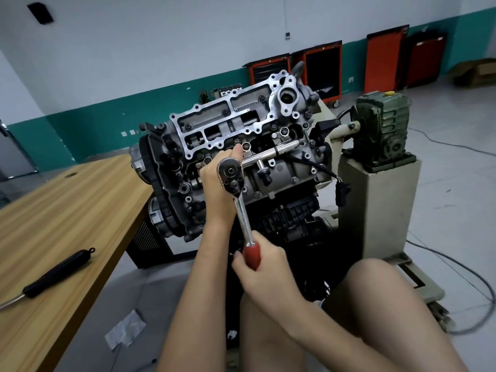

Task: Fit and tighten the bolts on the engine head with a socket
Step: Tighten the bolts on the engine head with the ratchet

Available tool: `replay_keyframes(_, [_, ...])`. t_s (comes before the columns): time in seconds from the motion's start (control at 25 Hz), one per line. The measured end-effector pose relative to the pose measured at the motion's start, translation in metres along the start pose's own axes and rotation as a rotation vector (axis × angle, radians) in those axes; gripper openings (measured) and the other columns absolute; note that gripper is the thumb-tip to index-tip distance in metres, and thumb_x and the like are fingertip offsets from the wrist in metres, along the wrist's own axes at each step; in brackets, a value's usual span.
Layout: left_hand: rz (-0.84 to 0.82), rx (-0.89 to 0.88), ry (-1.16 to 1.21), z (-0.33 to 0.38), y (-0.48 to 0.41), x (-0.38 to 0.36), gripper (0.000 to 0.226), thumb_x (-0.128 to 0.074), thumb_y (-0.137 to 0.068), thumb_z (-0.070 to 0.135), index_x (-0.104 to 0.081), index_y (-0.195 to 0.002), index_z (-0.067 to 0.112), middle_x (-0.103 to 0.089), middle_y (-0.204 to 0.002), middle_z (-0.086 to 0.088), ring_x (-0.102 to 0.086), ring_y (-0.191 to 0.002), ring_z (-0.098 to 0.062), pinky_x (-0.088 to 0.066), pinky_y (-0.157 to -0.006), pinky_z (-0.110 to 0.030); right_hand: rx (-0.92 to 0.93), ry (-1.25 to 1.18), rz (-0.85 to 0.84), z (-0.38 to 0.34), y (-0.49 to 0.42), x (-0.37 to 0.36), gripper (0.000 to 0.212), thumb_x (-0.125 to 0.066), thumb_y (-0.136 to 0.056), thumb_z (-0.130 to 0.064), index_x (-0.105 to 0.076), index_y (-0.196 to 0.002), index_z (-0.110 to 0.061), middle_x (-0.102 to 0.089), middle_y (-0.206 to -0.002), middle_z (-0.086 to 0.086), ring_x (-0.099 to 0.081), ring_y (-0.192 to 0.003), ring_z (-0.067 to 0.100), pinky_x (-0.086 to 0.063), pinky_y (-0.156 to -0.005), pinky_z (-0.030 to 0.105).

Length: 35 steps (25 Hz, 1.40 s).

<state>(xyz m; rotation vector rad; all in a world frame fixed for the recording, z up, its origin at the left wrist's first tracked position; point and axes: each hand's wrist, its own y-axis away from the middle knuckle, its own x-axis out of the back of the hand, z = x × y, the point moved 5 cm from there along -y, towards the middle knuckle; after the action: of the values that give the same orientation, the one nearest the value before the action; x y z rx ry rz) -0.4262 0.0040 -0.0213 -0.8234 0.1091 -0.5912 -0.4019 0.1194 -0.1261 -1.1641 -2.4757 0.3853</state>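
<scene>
Head view: a ratchet point(243, 210) is seated on the engine head point(228, 122), its handle clenched by the right hand point(264, 267), its top steadied by the left hand point(214, 183), whose grip cannot be told; tightening is judged midway.

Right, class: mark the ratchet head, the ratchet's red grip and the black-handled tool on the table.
ratchet head point(230, 171), head view, centre of its round chrome face.
red grip point(252, 254), head view, middle of the visible red part.
black-handled tool point(57, 273), head view, middle of its black handle.
</scene>
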Motion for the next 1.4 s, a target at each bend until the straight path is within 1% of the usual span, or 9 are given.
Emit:
replay_keyframes(0.24, [-0.014, -0.054, -0.059, 0.003, -0.004, 0.0, 0.053, -0.053, -0.094, 0.021, -0.026, -0.049, 0.028, -0.028, -0.048, 0.01, -0.025, -0.05, -0.017, -0.029, -0.056, -0.044, 0.217, 0.582, -0.328, -0.029, -0.058, 0.1, 0.035, -0.064, -0.08, -0.008, -0.039, -0.062, -0.025, -0.044, -0.053, -0.009, -0.044, -0.045, 0.002, -0.031, -0.048, 0.014])
replay_keyframes(0.4, [-0.025, -0.077, -0.055, 0.002, -0.004, -0.002, 0.051, -0.053, -0.094, 0.024, -0.034, -0.048, 0.015, -0.031, -0.048, -0.002, -0.026, -0.049, -0.028, -0.032, -0.055, -0.045, 0.281, 0.898, -0.244, -0.057, -0.097, 0.145, 0.032, -0.064, -0.079, -0.015, -0.041, -0.063, -0.03, -0.047, -0.053, -0.01, -0.048, -0.044, 0.004, -0.036, -0.046, 0.02])
replay_keyframes(0.52, [0.013, -0.035, 0.0, -0.003, 0.0, 0.0, 0.047, -0.051, -0.093, 0.028, -0.033, -0.05, 0.023, -0.031, -0.05, 0.006, -0.027, -0.052, -0.027, -0.03, -0.055, -0.046, 0.227, 0.548, -0.113, -0.028, -0.05, 0.097, 0.041, -0.066, -0.079, -0.011, -0.035, -0.06, -0.029, -0.042, -0.052, -0.008, -0.042, -0.047, 0.007, -0.034, -0.052, 0.023])
replay_keyframes(0.68, [0.027, -0.052, -0.008, -0.003, 0.0, -0.002, 0.051, -0.051, -0.096, 0.021, -0.025, -0.054, 0.007, -0.027, -0.052, 0.001, -0.023, -0.052, -0.028, -0.025, -0.053, -0.041, 0.01, 0.0, 0.017, 0.004, -0.003, 0.005, 0.032, -0.061, -0.083, -0.015, -0.036, -0.064, -0.019, -0.037, -0.053, -0.004, -0.034, -0.048, 0.008, -0.031, -0.05, 0.025])
replay_keyframes(0.8, [-0.023, -0.066, -0.035, -0.002, -0.002, 0.003, 0.051, -0.052, -0.095, 0.023, -0.023, -0.053, 0.016, -0.026, -0.051, 0.004, -0.022, -0.051, -0.02, -0.026, -0.053, -0.044, 0.029, 0.042, -0.052, 0.0, -0.009, 0.013, 0.031, -0.06, -0.082, -0.012, -0.037, -0.063, -0.019, -0.037, -0.052, -0.008, -0.034, -0.046, 0.006, -0.031, -0.047, 0.024])
replay_keyframes(0.96, [-0.027, -0.05, -0.036, -0.001, -0.004, 0.0, 0.05, -0.054, -0.092, 0.023, -0.033, -0.047, 0.017, -0.035, -0.047, 0.009, -0.031, -0.048, -0.016, -0.037, -0.055, -0.049, 0.221, 0.6, -0.297, -0.032, -0.062, 0.109, 0.034, -0.063, -0.078, -0.008, -0.039, -0.061, -0.026, -0.044, -0.052, -0.007, -0.041, -0.046, 0.006, -0.036, -0.049, 0.023])
replay_keyframes(1.08, [-0.043, -0.099, -0.089, 0.0, -0.007, -0.006, 0.05, -0.051, -0.093, 0.025, -0.025, -0.051, 0.017, -0.027, -0.05, 0.003, -0.023, -0.051, -0.025, -0.029, -0.054, -0.047, 0.263, 0.823, -0.212, -0.04, -0.082, 0.138, 0.033, -0.063, -0.078, -0.014, -0.037, -0.063, -0.028, -0.048, -0.054, -0.001, -0.05, -0.05, 0.019, -0.044, -0.052, 0.033])
replay_keyframes(1.28, [0.021, -0.103, -0.063, 0.0, -0.005, -0.005, 0.051, -0.053, -0.093, 0.024, -0.024, -0.051, 0.027, -0.027, -0.047, 0.009, -0.022, -0.049, -0.012, -0.024, -0.052, -0.038, 0.068, 0.126, 0.034, -0.001, -0.008, 0.039, 0.039, -0.066, -0.082, -0.012, -0.036, -0.06, -0.025, -0.037, -0.049, -0.008, -0.036, -0.044, 0.006, -0.029, -0.047, 0.016])
replay_keyframes(1.4, [-0.018, -0.098, -0.06, -0.001, -0.006, 0.001, 0.05, -0.05, -0.092, 0.031, -0.023, -0.051, 0.022, -0.023, -0.049, 0.008, -0.021, -0.049, -0.017, -0.026, -0.053, -0.042, -0.008, -0.002, 0.03, 0.002, 0.002, -0.003, 0.031, -0.06, -0.082, -0.02, -0.037, -0.062, -0.026, -0.038, -0.055, -0.005, -0.034, -0.048, 0.006, -0.029, -0.048, 0.018])
